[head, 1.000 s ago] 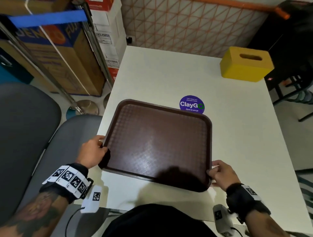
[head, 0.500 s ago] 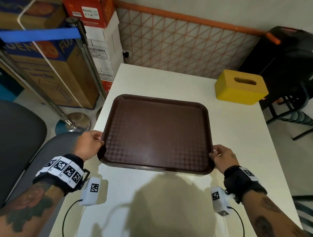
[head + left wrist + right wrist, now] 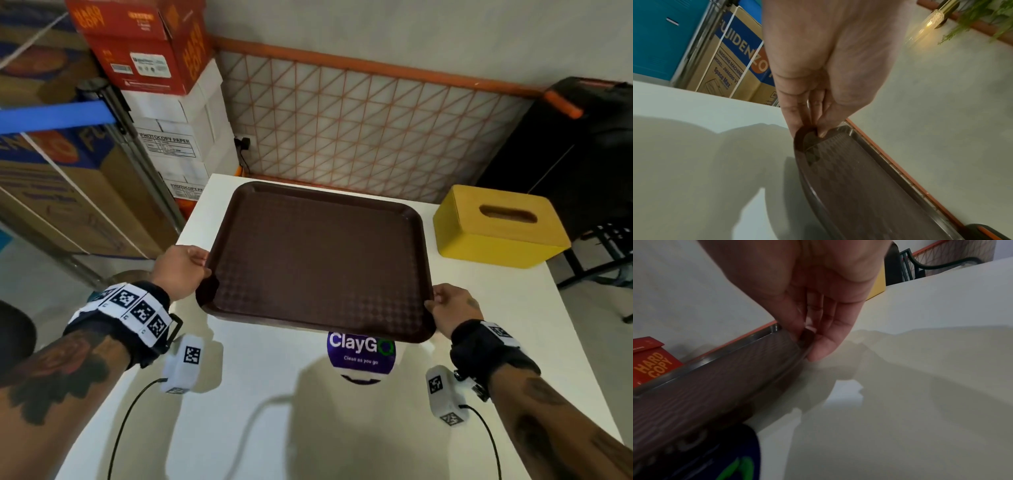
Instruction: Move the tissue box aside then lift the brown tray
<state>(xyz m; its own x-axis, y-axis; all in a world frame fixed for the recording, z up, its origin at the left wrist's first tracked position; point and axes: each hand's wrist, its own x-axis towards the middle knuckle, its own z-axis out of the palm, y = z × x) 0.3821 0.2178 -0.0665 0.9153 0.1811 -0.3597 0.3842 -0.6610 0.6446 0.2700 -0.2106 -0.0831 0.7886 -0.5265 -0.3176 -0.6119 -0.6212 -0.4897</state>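
Note:
The brown tray (image 3: pixel 318 260) hangs in the air above the white table (image 3: pixel 281 418), held level between both hands. My left hand (image 3: pixel 183 270) grips its near left corner; the left wrist view shows the thumb on top of the tray (image 3: pixel 859 186) rim and fingers under it. My right hand (image 3: pixel 450 308) grips the near right corner, pinching the tray (image 3: pixel 705 386) edge in the right wrist view. The yellow tissue box (image 3: pixel 496 229) stands at the table's far right corner, apart from the tray.
A round purple ClayGo sticker (image 3: pixel 359 353) shows on the table under the tray's near edge. Stacked paper cartons (image 3: pixel 161 113) and a queue post stand to the left. An orange lattice screen (image 3: pixel 359 133) runs behind the table; a dark chair (image 3: pixel 582 154) is at right.
Both hands have raised the tray off the table and carried it up and away from me. The sticker, first behind the tray, now shows below its near edge. The tissue box stayed put.

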